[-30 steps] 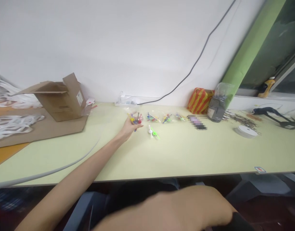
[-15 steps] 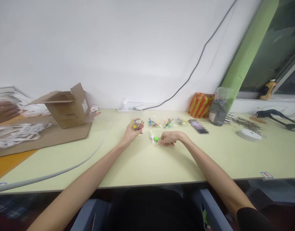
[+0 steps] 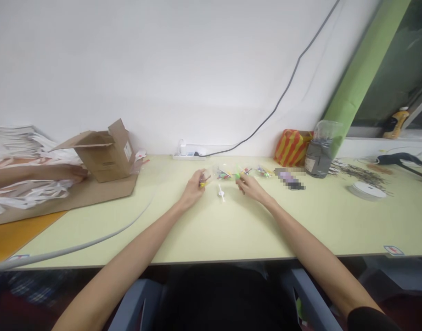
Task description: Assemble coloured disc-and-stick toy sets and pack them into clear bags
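Observation:
My left hand [image 3: 193, 188] is closed on a small clear bag with colourful plastic pieces [image 3: 204, 179], red and yellow among them. My right hand [image 3: 250, 186] pinches a bright green plastic piece [image 3: 237, 174], partly hidden by the fingers. On the table between my hands lies a white plastic piece [image 3: 221, 193], a thin stick with a round disc at its middle. Just beyond it, clear bags of coloured pieces [image 3: 224, 174] lie in a row, one of them partly behind my right hand. Another such bag [image 3: 264, 172] is to the right.
At the left, another person's hand [image 3: 73, 173] is over white strips [image 3: 28, 193] beside an open cardboard box [image 3: 109, 161]. A phone [image 3: 289, 179], striped bag [image 3: 290, 148], grey bag [image 3: 316, 158] and white spool [image 3: 368, 191] stand right. A grey cable [image 3: 90, 246] crosses the left.
My right hand has lifted the green piece off the table and moved it forward, leaving the white one. My left hand has turned with its bag. The other person's hand has reached toward the box.

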`<state>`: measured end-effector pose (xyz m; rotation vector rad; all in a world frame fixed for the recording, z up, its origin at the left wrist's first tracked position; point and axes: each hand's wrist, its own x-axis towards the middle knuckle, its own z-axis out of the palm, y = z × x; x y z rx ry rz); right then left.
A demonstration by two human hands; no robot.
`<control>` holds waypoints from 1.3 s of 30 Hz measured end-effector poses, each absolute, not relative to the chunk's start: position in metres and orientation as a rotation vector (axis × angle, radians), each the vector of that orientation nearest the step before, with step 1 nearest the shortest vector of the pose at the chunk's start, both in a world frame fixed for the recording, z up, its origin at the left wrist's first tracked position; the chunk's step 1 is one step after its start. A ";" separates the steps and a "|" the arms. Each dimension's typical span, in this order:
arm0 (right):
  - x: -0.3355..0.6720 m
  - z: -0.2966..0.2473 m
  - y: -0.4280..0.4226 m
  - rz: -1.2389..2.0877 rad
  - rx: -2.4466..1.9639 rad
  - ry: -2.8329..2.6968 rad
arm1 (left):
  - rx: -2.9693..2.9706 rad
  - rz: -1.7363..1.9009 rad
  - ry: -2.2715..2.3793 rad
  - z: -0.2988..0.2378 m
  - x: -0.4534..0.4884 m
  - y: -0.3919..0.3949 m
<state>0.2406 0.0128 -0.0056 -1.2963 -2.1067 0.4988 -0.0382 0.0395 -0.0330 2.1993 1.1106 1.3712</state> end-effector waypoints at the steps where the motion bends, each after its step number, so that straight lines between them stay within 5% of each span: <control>1: 0.238 -0.006 0.014 0.337 -1.326 -2.083 | 2.210 1.365 1.137 -0.033 -0.040 0.041; 6: 0.226 -0.004 0.010 -0.142 -1.450 -2.164 | 2.256 1.302 1.263 -0.032 -0.048 0.046; 16: 0.217 -0.009 0.004 -0.279 -1.237 -2.083 | 2.623 1.045 1.293 -0.020 -0.042 0.033; 35: 0.184 -0.009 -0.013 0.550 -0.788 -1.717 | 2.491 1.243 1.263 -0.018 -0.031 0.025; 39: 0.183 -0.008 -0.014 0.499 -0.814 -1.651 | 2.494 1.250 1.285 -0.019 -0.031 0.026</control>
